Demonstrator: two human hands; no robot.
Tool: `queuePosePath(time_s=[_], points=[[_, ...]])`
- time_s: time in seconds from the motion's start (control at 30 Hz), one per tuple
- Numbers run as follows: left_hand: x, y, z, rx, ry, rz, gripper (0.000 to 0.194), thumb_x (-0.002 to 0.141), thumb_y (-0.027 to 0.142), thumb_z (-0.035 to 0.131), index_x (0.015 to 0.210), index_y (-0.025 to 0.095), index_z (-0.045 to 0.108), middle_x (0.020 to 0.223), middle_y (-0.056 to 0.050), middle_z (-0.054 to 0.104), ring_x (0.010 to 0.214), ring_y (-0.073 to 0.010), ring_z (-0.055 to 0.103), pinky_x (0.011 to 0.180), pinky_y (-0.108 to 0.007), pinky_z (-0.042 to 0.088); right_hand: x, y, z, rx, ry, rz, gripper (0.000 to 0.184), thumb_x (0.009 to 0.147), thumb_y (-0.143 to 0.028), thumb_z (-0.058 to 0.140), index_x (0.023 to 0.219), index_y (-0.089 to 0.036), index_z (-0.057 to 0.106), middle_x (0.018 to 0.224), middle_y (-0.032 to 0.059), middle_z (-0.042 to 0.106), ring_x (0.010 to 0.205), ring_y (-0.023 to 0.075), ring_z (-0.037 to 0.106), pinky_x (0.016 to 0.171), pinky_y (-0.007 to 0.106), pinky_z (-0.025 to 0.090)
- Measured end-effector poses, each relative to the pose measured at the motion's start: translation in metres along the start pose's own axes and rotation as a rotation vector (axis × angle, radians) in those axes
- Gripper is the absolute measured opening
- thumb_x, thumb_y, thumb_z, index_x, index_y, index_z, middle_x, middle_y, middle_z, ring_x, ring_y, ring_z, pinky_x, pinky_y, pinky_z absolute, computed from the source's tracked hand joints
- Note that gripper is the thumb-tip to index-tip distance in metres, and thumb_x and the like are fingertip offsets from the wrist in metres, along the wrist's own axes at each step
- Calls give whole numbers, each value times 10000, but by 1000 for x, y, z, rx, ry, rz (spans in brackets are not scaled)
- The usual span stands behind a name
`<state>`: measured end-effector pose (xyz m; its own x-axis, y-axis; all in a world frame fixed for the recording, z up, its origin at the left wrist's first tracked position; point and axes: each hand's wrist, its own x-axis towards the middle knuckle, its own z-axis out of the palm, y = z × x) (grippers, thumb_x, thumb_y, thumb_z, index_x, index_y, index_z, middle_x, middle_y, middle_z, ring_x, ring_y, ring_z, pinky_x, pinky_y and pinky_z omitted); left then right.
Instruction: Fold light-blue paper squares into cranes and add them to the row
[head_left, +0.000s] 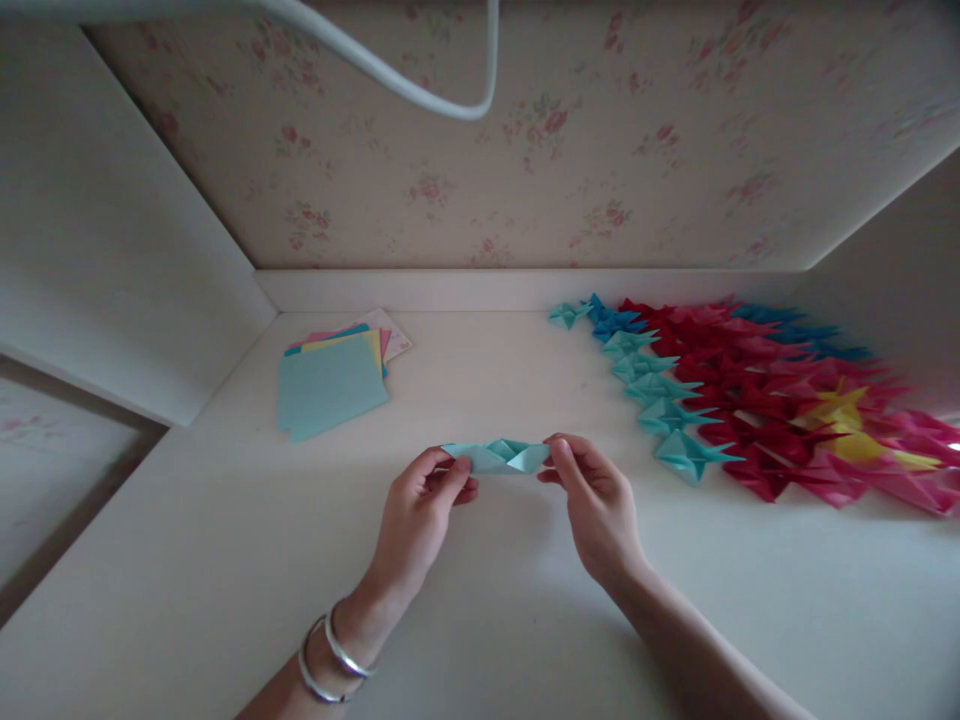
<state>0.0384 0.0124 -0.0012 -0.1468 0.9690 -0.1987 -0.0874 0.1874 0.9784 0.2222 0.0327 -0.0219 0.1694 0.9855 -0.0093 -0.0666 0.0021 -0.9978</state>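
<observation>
A small light-teal folded paper piece [504, 456] is held just above the white desk, stretched between both hands. My left hand [424, 505] pinches its left end with thumb and fingers closed; two silver bangles sit on that wrist. My right hand [592, 500] pinches the right end in the same way. The folded piece shows creased triangular pockets along its middle.
A stack of coloured paper sheets [330, 385], teal on top, lies at the back left. Many folded paper cranes [757, 400] in teal, blue, red, yellow and pink lie in rows at the right. Floral wallpaper [525, 150] and side panels enclose the desk [225, 560]. A white cable [420, 85] hangs overhead.
</observation>
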Motion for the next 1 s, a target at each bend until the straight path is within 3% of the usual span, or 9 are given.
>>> queuePosePath(time_s=[0.37,0.5,0.67,1.0], points=[[6,-5,-2,-17,36,9,244,851,384,671,787,149,665,709,-24,710,698,-162,713,650,-244,598,4,4,1,62,48,53,298,866,-488,652,878,-192,684,725,-6,600,646,131,573,610,261,480],[8,-7,-4,54,28,65,246,876,401,645,945,166,667,796,-27,723,726,-173,721,637,-259,608,5,3,1,9,25,36,302,867,-492,645,889,-193,678,706,-1,613,636,143,585,612,275,485],[11,-6,-7,191,19,138,300,898,446,606,904,155,677,762,-42,711,718,-182,717,609,-250,601,4,1,1,-111,-55,-6,311,886,-490,614,878,-184,667,627,-6,596,596,147,578,588,269,459],[19,-13,-11,309,-6,191,339,868,460,635,1050,175,657,877,-51,700,710,-190,715,573,-275,615,6,4,2,-245,-128,-83,323,896,-479,584,844,-172,672,636,4,581,566,143,557,542,251,441]])
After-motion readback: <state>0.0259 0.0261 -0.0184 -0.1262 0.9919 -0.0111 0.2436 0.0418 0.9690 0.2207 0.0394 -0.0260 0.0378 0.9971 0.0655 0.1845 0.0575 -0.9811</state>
